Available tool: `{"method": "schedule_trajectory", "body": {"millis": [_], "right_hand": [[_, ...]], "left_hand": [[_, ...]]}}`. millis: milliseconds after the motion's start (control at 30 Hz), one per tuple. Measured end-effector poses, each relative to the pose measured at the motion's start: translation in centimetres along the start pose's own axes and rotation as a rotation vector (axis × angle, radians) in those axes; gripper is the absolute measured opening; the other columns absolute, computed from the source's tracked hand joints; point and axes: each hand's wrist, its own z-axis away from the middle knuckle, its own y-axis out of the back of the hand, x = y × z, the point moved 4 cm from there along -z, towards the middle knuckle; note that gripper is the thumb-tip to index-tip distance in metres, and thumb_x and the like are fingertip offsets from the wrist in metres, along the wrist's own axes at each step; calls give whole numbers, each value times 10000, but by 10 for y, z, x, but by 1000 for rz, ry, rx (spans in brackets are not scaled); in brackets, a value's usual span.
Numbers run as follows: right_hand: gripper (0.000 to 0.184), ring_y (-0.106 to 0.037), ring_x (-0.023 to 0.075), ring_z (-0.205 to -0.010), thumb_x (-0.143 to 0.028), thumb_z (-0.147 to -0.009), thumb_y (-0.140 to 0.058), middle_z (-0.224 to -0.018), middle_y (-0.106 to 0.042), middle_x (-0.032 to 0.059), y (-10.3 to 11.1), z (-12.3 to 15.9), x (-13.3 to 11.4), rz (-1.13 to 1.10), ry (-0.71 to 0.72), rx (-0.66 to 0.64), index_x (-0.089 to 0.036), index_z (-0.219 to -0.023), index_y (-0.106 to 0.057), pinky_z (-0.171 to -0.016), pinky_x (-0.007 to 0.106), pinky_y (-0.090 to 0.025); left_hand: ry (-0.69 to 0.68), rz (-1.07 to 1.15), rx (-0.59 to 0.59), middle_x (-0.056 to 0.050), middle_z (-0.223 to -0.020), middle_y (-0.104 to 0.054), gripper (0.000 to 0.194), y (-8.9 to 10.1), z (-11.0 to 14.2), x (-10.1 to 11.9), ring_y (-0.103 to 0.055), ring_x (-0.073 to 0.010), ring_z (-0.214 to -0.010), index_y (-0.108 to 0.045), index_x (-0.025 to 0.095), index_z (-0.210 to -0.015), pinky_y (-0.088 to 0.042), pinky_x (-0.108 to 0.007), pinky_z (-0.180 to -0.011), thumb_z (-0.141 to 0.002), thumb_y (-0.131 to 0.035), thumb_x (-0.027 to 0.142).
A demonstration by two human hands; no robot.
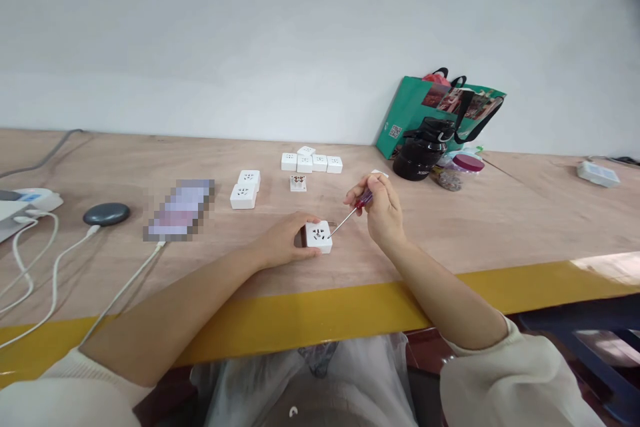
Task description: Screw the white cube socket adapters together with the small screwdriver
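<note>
My left hand [285, 240] grips a white square socket module [319, 237] from its left side, holding it on the plywood table [450, 227]. My right hand [381, 211] is shut on a red-handled screwdriver [363, 199]. Its thin steel shaft [344, 220] slants down to the left, with the tip close to the socket's face, near its centre. Whether the tip touches the socket, I cannot tell. Behind my right hand lies a small white piece [379, 174], mostly hidden. Other white socket modules [243, 196] stand to the left and further back.
A row of white sockets [311, 163] and an opened socket base [298, 183] sit at the back. A black bottle [419, 155], a green bag [440, 113] and a jar [447, 177] stand by the wall. A pixelated phone [179, 210], a dark round puck [107, 214] and white cables [40, 267] lie left.
</note>
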Motion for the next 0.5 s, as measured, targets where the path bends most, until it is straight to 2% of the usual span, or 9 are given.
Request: {"method": "schedule_trajectory", "body": {"millis": [67,200,500], "right_hand": [[229,-476,84,-410,-406,-897,-397,-573,-628,-28,-4,3,2,-35,-17,34,-220,-765,-424,-377,204,-332],[294,-465,75,-420,-500,-885,-426,-604,-634,-34,-13,11,2,-5,41,12,-225,-781,-404,-383,200,-358],[292,-462,70,-454,-492,-905,-408,-595,-592,-53,-10,12,-3,100,186,-7,-225,-789,-391,-421,206,-356]], "left_hand": [[-8,4,-1,-47,-1246,-557,561,-1,0,1,-523,-278,-1132,-490,238,-1211,-424,-393,-930,-715,-674,425],[-24,-5,-2,-49,-1237,-561,565,-1,0,1,-528,-272,-1121,-488,233,-1212,-422,-396,-937,-715,-677,426],[-32,6,1,-49,-1237,-558,566,-2,0,0,-521,-275,-1129,-487,240,-1213,-413,-409,-948,-714,-677,426]]}}
